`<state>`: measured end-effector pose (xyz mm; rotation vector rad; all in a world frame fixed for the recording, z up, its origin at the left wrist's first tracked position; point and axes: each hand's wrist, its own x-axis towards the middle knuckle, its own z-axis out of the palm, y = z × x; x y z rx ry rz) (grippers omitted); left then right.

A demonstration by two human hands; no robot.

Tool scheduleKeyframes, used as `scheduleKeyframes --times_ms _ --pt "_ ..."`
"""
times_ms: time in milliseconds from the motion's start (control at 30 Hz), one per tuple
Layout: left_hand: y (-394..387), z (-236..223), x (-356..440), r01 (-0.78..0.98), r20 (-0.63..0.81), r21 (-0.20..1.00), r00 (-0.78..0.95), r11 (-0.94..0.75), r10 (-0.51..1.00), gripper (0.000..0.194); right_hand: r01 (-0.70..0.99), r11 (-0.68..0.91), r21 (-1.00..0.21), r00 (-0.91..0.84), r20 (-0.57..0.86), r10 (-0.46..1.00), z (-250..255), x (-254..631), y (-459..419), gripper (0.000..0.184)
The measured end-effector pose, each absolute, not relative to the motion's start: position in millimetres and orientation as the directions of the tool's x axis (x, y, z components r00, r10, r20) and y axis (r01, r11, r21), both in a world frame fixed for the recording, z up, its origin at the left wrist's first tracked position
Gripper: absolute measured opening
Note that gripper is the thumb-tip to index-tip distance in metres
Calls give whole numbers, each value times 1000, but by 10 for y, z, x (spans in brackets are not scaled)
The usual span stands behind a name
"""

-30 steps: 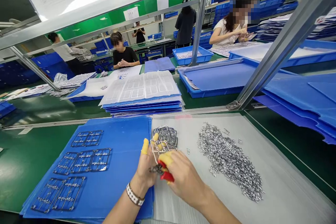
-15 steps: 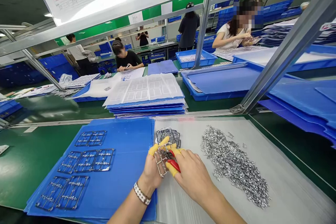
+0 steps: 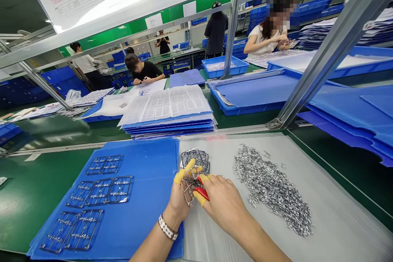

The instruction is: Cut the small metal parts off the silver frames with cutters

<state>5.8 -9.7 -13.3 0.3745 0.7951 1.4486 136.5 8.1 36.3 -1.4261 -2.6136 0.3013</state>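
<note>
Compared with a moment ago, the small metal frame [image 3: 188, 188] has risen higher between both hands, and the red-handled cutters [image 3: 202, 193] now sit right against its wires. The left hand [image 3: 179, 204] has a firm grip, pinching the frame between yellow-capped fingers [image 3: 179, 176]. The right hand [image 3: 225, 206] has its grip pressed closed around the cutters, whose tips are hidden among the wires. The held frame is just in front of a loose heap of frames [image 3: 196, 159] on a pale plastic sheet [image 3: 337, 213], near a pile of tiny metal pieces [image 3: 272, 188]. More frames [image 3: 100, 191] lie flat on a blue plastic sheet [image 3: 144, 159], on the green tabletop [image 3: 52, 184].
</note>
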Motion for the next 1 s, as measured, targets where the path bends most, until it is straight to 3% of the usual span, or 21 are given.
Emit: scheduleKeyframes --times_ms 267,467,633,1000 --pt "-135 -206 43 -619 -221 781 -152 82 963 55 825 537 -178 -539 41 841 390 1341 35 20" --pt "-134 -95 32 -713 -334 658 10 241 942 57 842 513 -168 -509 71 858 389 1453 90 16" --pt "-130 -34 54 -759 -301 593 101 269 948 55 871 468 -150 -464 65 883 329 1542 197 19" --pt "-162 -72 92 -641 -312 734 -23 225 950 52 877 464 -124 -463 40 886 357 1507 185 14"
